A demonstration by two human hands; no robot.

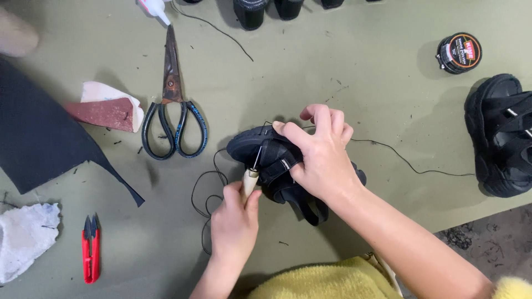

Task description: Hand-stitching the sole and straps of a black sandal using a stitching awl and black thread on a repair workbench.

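Left hand: our left hand (235, 213) has its grip closed around the pale wooden handle of a stitching awl (250, 178), whose thin metal needle points up into the shoe.
Right hand: our right hand (321, 158) lies over the black strapped sandal (266, 152), fingers curled and grip closed on its straps, pinning it down.
Sandal: we see it near the middle of the olive-green table (343, 72), toe pointing left, lying on the surface.
Thread: a thin black thread (202, 191) loops on the table left of the sandal, and another length trails off to the right.
Left side: large rusty scissors with black handles (173, 113) lie well apart, and small red thread snips (91, 248) sit near the front edge.
Right side: a second black sandal (499, 135) rests at the edge, with a round black polish tin (459, 52) behind it.
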